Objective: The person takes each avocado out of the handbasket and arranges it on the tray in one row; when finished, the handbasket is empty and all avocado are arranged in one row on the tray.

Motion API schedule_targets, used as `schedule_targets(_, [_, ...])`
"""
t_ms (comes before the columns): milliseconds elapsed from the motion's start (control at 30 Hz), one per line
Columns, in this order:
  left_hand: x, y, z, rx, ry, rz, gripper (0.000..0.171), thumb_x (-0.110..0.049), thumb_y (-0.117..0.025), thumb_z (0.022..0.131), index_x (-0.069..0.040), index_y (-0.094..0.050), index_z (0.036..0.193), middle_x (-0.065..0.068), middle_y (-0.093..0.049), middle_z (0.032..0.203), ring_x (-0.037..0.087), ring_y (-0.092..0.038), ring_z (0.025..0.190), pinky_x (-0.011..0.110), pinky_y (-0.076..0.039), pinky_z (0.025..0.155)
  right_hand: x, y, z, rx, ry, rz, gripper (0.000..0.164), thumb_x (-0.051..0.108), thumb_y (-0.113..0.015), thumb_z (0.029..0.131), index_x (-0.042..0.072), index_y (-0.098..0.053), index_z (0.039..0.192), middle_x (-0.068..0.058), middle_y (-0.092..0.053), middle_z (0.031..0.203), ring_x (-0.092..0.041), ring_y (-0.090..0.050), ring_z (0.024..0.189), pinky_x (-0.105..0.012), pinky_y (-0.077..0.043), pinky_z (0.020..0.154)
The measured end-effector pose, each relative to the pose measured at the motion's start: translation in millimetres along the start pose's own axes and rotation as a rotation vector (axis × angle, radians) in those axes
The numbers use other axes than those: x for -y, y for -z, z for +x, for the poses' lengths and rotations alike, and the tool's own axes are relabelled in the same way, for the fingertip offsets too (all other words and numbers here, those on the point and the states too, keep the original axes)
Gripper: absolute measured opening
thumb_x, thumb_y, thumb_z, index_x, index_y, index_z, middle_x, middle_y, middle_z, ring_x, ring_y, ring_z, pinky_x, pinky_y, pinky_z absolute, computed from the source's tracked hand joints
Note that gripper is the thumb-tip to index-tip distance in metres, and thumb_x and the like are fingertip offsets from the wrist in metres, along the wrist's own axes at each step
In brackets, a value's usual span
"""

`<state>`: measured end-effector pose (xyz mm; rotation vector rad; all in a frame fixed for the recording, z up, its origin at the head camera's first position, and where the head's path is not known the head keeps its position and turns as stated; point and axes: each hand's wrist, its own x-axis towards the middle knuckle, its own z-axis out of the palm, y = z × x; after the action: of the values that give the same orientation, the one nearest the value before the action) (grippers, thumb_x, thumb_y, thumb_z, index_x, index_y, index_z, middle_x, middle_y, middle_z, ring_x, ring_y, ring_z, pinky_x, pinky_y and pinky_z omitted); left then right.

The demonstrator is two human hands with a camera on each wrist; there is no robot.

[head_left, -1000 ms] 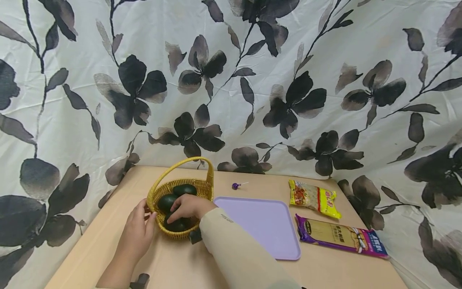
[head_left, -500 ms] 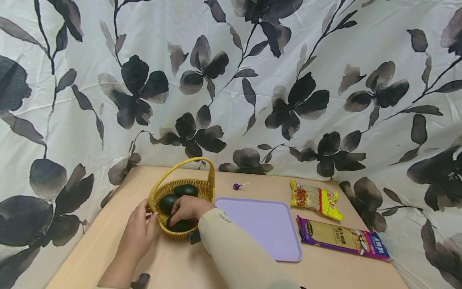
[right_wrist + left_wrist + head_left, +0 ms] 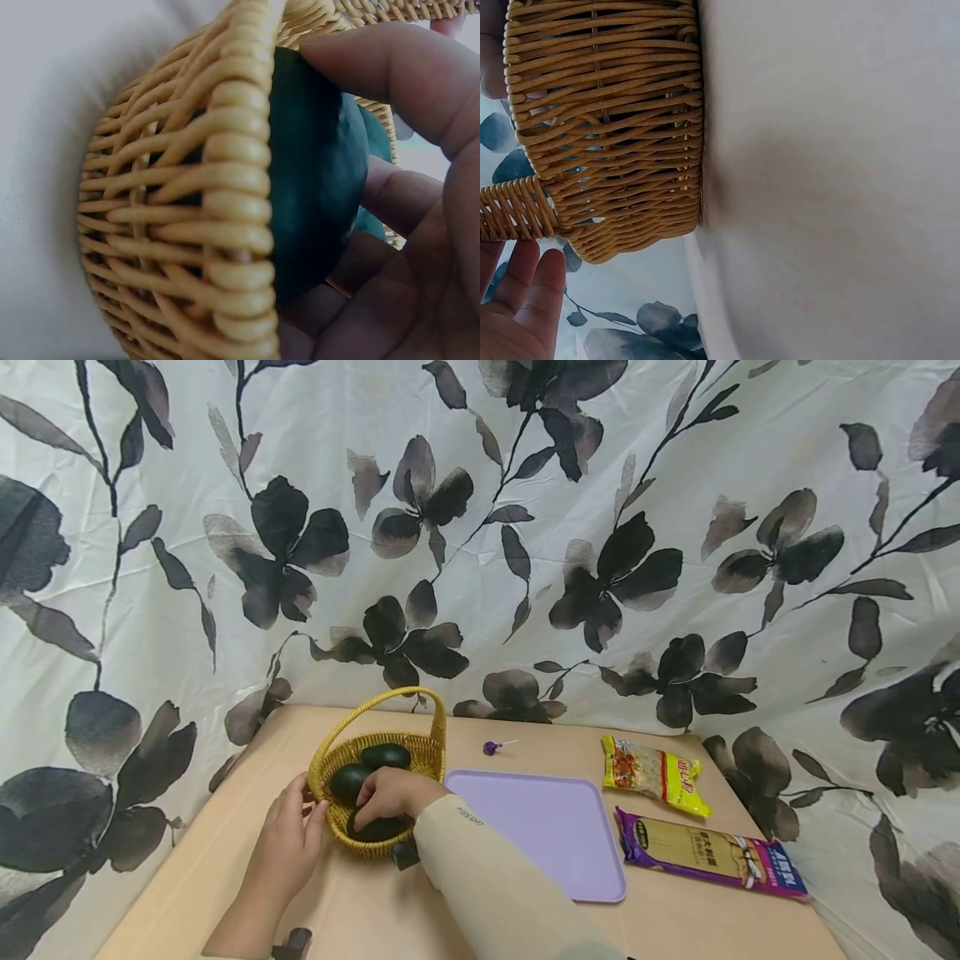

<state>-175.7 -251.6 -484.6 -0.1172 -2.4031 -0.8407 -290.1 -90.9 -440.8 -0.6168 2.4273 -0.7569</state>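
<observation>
In the lower-left basket (image 3: 427,760), two fruits (image 3: 349,783) are settled; another, unreleased, is grasped by the right grip (image 3: 397,793). The left grip (image 3: 287,835) is uncurled.

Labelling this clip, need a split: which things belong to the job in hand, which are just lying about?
Likely in the job:
basket, left hand at its handle
avocado in the right hand
two other avocados in the basket

Likely lying about, not held:
tray (least sure)
lollipop
yellow packet
purple packet

Three dark-green avocados (image 3: 349,783) inside upright yellow basket (image 3: 615,127).
</observation>
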Motion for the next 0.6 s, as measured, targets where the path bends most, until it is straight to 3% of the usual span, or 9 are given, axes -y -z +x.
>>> schedule_targets(333, [1.8, 0.6, 0.3, 0.009, 0.022, 0.011, 0.045, -0.012, -0.053, 0.107, 0.005, -0.039, 0.146, 0.018, -0.058, 0.126, 0.033, -0.057, 0.118, 0.05, -0.057, 0.095, 0, 19, -11, 0.023, 0.049, 0.002, 0.022, 0.026, -0.086, 0.079, 0.022, -0.072, 0.096, 0.009, -0.065, 0.096, -0.013, -0.062, 0.08, -0.03, -0.059, 0.065])
schedule_targets(600, [1.2, -1.1, -1.2, 0.006, 0.014, 0.008, 0.045, -0.012, -0.053, 0.106, 0.005, -0.039, 0.146, 0.019, -0.058, 0.126, 0.033, -0.057, 0.117, 0.05, -0.057, 0.094, -13, 36, -15, 0.012, 0.152, 0.026, 0.026, 0.027, -0.086, 0.079, 0.023, -0.072, 0.101, 0.01, -0.064, 0.104, -0.009, -0.061, 0.089, -0.024, -0.058, 0.074])
